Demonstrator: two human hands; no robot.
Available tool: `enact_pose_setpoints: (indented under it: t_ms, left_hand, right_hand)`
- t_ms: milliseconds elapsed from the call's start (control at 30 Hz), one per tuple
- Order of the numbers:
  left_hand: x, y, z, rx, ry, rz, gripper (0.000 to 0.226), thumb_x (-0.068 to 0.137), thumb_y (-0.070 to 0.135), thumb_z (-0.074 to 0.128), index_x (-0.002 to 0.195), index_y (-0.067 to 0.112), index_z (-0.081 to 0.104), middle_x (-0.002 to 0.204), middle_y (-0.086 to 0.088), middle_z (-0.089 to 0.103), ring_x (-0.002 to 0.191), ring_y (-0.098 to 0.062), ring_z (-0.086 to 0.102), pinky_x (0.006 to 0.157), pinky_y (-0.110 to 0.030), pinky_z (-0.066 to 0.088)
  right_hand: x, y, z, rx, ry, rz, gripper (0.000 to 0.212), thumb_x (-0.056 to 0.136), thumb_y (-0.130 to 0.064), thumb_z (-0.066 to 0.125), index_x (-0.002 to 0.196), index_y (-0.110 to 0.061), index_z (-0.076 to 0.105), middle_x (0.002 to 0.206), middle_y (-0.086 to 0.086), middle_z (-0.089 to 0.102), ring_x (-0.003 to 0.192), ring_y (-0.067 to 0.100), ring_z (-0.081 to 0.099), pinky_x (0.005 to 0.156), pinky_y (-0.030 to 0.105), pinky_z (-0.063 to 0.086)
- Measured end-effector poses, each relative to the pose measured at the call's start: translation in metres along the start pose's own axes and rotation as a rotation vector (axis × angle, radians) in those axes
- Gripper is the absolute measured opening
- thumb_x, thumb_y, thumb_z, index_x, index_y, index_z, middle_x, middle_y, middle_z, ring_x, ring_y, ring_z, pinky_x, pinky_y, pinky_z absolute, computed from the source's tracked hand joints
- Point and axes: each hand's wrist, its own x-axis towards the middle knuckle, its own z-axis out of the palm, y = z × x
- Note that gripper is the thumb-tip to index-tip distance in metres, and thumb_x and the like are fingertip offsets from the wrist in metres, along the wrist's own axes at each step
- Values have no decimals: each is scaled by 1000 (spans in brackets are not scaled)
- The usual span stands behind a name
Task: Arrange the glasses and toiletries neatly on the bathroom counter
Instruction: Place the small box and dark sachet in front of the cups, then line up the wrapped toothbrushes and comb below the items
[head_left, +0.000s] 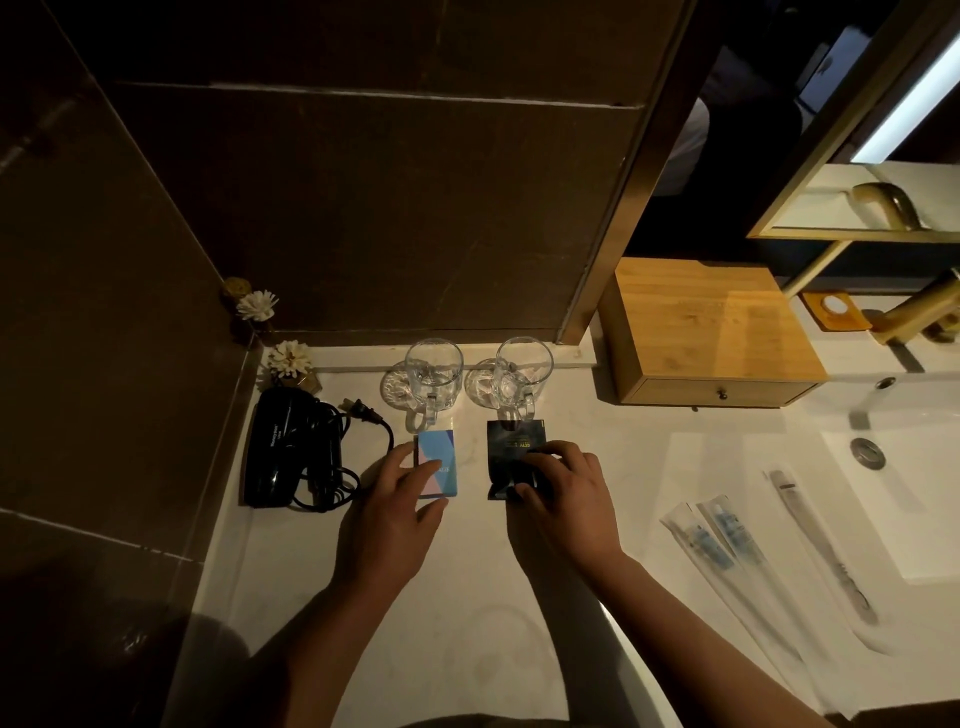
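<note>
Two clear glass mugs stand side by side at the back of the white counter (467, 597), the left mug (434, 376) and the right mug (522, 376), each on a glass coaster. In front of the left mug lies a small blue and pink box (439, 457); my left hand (400, 512) grips its near end with thumb and fingers. In front of the right mug lies a dark packet (511, 447); my right hand (563, 499) covers its near half, fingers curled on it. Two wrapped toothbrushes (717, 540) and a wrapped comb (821, 551) lie at the right.
A black hair dryer (283, 452) with coiled cord and plug lies at the left by the wall. A small flower ornament (291, 361) sits in the back corner. A wooden drawer box (711, 332) stands at the back right, beside the sink basin (893, 493) and brass faucet (919, 312).
</note>
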Motion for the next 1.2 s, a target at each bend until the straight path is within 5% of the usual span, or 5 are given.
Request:
enact_pose_setpoints:
  t_ms: [333, 567, 700, 867, 1200]
  left_hand:
    - [-41, 24, 10, -90, -14, -38, 39, 85, 22, 77, 116, 36, 57, 123, 7, 54, 105, -25, 63, 70, -45, 61]
    - [-50, 110, 47, -285, -379, 47, 23, 93, 30, 65, 105, 49, 58, 103, 21, 60, 90, -2, 63, 79, -38, 60]
    - [-52, 176, 76, -289, -543, 154, 31, 91, 41, 56, 121, 39, 64, 112, 20, 60, 98, 2, 61, 90, -37, 57]
    - [-37, 246, 109, -24, -416, 265, 54, 96, 49, 53, 144, 26, 44, 126, -3, 52, 104, -21, 60, 85, -41, 58]
    - [2, 274, 129, 132, -370, -17, 63, 76, 66, 74, 116, 18, 63, 110, -5, 59, 93, -22, 59, 67, -34, 49]
  right_hand:
    - [-48, 28, -34, 88, 81, 64, 29, 94, -38, 59, 117, -22, 67, 117, -2, 62, 104, 15, 54, 86, 23, 43]
    - [-109, 103, -82, 31, 234, 332, 26, 92, -34, 63, 116, -26, 67, 112, -4, 68, 97, 14, 62, 79, 35, 56]
    - [-136, 151, -114, -217, 126, 409, 31, 92, -36, 60, 121, -25, 62, 113, 0, 64, 100, 19, 58, 76, 38, 57]
    - [-145, 182, -129, -259, 19, 437, 23, 96, -36, 49, 107, -19, 59, 108, 3, 62, 98, 23, 56, 77, 41, 55]
    - [-139, 205, -137, -257, -43, 275, 25, 94, -41, 52, 103, -19, 60, 101, 3, 60, 91, 25, 57, 67, 37, 49]
